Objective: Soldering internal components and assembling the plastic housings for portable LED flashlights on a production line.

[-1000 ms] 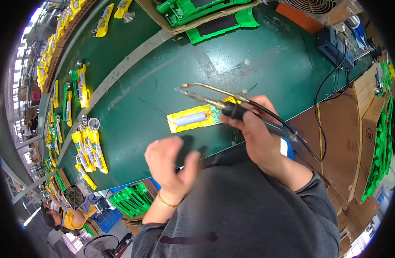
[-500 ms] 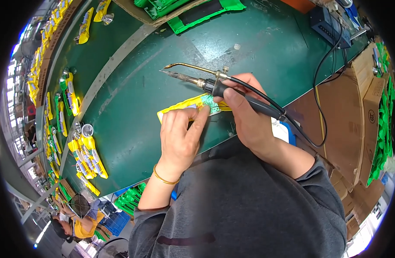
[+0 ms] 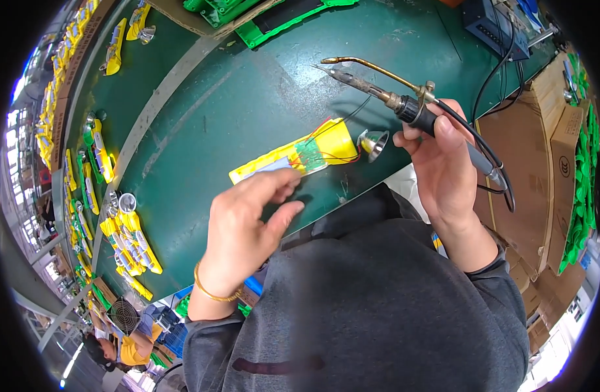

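A soldering iron (image 3: pixel 409 110) with a thin brass tube above its tip is gripped in my right hand (image 3: pixel 449 171). Its tip points up and left, raised over the table. Below it lies a yellow torch housing (image 3: pixel 337 138) holding a green circuit board (image 3: pixel 308 155) and a grey-blue battery (image 3: pixel 266 168). Red and black wires run from the board to a small silver reflector (image 3: pixel 374 144) at the housing's right end. My left hand (image 3: pixel 242 219) is at the housing's near edge, thumb apart from the loosely bent fingers, nothing held. Whether its fingertips touch the battery, I cannot tell.
Several yellow torch assemblies (image 3: pixel 131 243) are piled at the left of the green table (image 3: pixel 202 157). Green housings (image 3: pixel 229 12) fill a box at the back. A blue soldering station (image 3: pixel 494 29) stands back right, its cable trailing. Cardboard boxes (image 3: pixel 512 163) sit to the right. A co-worker (image 3: pixel 133 349) is far left.
My right hand has moved right with the soldering iron, uncovering the board, wires and reflector. My left hand has come off the board, drawn left and nearer to me, with its thumb spread.
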Demonstrator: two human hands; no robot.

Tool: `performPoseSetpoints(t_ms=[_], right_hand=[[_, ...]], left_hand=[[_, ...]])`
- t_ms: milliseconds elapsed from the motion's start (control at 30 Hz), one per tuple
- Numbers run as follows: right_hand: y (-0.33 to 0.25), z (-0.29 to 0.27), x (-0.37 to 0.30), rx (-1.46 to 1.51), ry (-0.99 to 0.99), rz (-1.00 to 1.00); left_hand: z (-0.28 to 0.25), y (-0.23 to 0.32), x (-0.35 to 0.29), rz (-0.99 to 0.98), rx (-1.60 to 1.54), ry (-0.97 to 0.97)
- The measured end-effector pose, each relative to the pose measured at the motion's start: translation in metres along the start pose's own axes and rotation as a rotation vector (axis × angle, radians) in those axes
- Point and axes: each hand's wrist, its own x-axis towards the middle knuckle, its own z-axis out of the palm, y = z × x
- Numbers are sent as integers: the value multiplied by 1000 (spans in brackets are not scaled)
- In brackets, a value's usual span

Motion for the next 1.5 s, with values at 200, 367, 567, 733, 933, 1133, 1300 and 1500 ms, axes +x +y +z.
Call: performPoseSetpoints(t_ms=[200, 367, 567, 733, 933, 1133, 1300, 1500], right_hand=[[4, -3, -2, 15, -23, 35], [2, -11, -1, -259, -72, 51], [-5, -13, 3, -435, -168, 29], [-6, -24, 8, -498, -190, 4], [-19, -31, 14, -686, -305, 2], [-21, -31, 19, -780, -444, -37], [-20, -28, 20, -792, -456, -28], [-24, -23, 17, -856, -450, -42]], left_hand=[[19, -19, 16, 112, -17, 73], [32, -13, 18, 54, 78, 113], [37, -13, 19, 34, 22, 149], [48, -12, 19, -17, 36, 227], [51, -12, 21, 14, 95, 259], [50, -11, 23, 1, 85, 241], [50, -9, 23, -16, 80, 233], [52, -9, 22, -8, 66, 229]])
